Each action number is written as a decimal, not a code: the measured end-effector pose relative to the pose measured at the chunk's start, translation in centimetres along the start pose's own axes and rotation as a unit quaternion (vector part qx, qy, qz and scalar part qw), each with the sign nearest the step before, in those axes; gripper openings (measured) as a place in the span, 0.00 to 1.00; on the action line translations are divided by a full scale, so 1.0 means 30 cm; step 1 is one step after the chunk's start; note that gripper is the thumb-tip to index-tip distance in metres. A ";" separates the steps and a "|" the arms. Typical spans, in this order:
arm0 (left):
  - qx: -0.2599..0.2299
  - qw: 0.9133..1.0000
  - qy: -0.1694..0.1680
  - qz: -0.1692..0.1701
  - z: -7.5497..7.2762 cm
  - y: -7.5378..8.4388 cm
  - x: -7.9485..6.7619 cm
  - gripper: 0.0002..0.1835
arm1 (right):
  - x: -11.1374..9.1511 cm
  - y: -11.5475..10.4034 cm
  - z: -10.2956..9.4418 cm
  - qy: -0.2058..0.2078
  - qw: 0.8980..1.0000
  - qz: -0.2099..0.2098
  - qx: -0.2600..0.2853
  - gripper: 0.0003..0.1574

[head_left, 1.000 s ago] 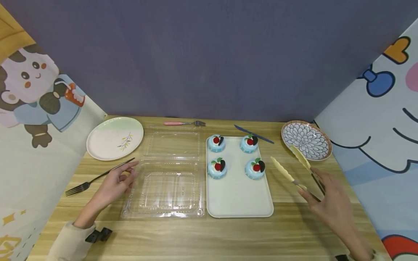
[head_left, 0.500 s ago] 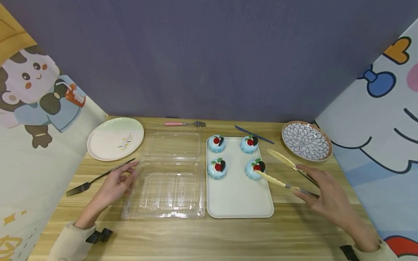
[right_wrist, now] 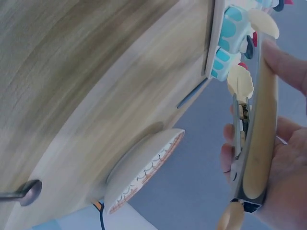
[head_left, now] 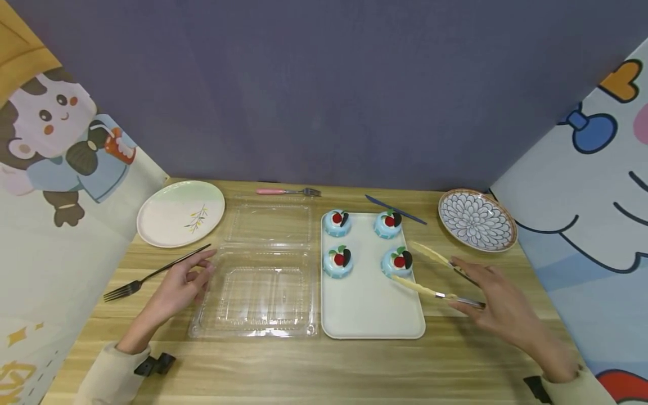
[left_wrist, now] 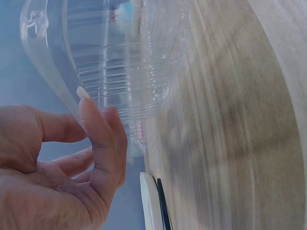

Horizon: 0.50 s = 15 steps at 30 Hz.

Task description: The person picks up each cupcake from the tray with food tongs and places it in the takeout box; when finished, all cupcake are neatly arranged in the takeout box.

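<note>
The right hand (head_left: 498, 306) holds a pair of tongs (head_left: 419, 288) with its two arms spread apart; one pale tip lies along the near side of the near right cake (head_left: 395, 264), the other is just to the cake's right; whether either tip touches it, I cannot tell. The left hand (head_left: 174, 291) is relaxed, fingers loosely bent and holding nothing, its fingertips at the left edge of the clear box (head_left: 263, 298); its lid (head_left: 270, 225) lies open on the far side.

Four blue cakes sit on the white tray (head_left: 372, 312), right of the box, two far and two near, each topped with a red berry; a black fork (head_left: 133, 288) lies by the left hand; the oval plate (head_left: 169, 222) is far left, the patterned bowl (head_left: 476, 219) far right; between them, along the far edge, lie a pink-handled fork (head_left: 273, 192) and a blue knife (head_left: 396, 209).
</note>
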<state>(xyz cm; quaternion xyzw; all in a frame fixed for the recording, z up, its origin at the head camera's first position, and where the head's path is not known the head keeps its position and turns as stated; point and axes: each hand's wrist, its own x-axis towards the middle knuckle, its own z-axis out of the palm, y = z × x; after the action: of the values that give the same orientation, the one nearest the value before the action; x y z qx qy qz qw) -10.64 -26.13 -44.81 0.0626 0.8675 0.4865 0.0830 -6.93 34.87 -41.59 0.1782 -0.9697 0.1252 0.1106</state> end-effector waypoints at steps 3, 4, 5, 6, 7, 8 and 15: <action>0.000 1.000 0.000 -0.001 0.001 0.002 0.000 0.27 | 0.003 0.003 0.018 -0.001 1.000 -0.006 -0.001 0.56; 0.000 1.000 0.001 -0.002 0.002 0.003 0.000 0.27 | 0.003 0.004 0.023 -0.002 1.000 -0.008 -0.002 0.56; 0.000 1.000 0.001 -0.003 0.003 0.003 0.000 0.27 | 0.004 0.005 0.027 -0.002 1.000 -0.010 -0.003 0.56; 0.000 1.000 0.001 -0.003 0.004 0.002 0.000 0.27 | 0.005 0.006 0.031 -0.001 1.000 -0.011 -0.005 0.56; -0.001 1.000 0.001 -0.004 0.004 0.002 -0.001 0.27 | 0.005 0.007 0.034 -0.002 1.000 -0.013 -0.006 0.56; -0.002 1.000 0.001 -0.004 0.005 0.001 -0.001 0.27 | 0.005 0.008 0.038 -0.001 1.000 -0.015 -0.008 0.55; -0.003 1.000 0.004 -0.002 0.005 0.000 0.000 0.27 | 0.008 0.016 0.058 0.015 0.999 -0.018 -0.022 0.52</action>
<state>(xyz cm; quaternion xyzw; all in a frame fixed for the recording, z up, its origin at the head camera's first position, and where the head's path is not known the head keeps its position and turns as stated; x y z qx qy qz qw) -10.60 -26.03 -44.89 0.0589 0.8663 0.4895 0.0808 -7.64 34.74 -43.26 0.1914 -0.9671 0.1048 0.1308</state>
